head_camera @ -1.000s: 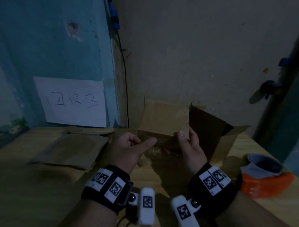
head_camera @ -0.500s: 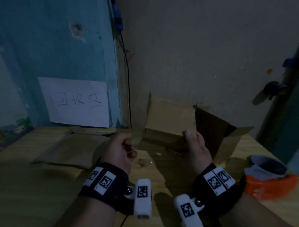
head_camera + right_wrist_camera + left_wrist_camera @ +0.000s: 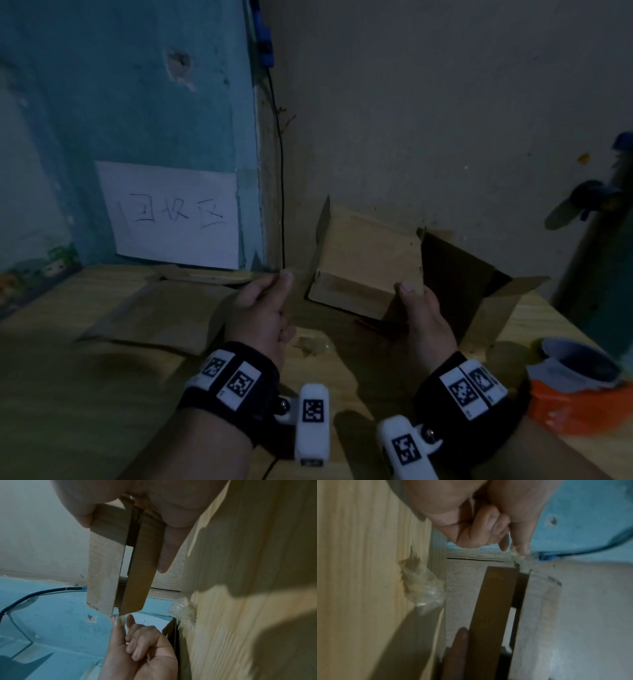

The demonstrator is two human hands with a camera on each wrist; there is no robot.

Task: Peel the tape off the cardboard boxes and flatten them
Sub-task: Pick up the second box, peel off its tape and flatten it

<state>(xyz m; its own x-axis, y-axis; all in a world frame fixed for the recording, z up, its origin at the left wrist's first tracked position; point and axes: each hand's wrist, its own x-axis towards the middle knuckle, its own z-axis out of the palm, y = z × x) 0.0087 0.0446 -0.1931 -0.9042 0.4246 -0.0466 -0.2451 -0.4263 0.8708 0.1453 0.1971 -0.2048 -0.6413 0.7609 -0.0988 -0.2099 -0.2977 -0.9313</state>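
- Holding the small cardboard box up above the wooden table, the right hand is seen with thumb on the near face and fingers behind; the box is nearly collapsed, its two panels close together in the right wrist view.
- The left hand is raised just left of the box, thumb and forefinger pinched on a strip of clear tape that runs to the box's corner; the other fingers are curled.
- A crumpled wad of clear tape lies on the table between the two wrists, below the box.
- A larger open cardboard box stands behind and to the right of the held one, flaps out.
- Flattened cardboard is laid on the table to the left.
- A white paper sign with handwriting is fixed to the blue wall.
- An orange tape dispenser sits at the table's right edge.
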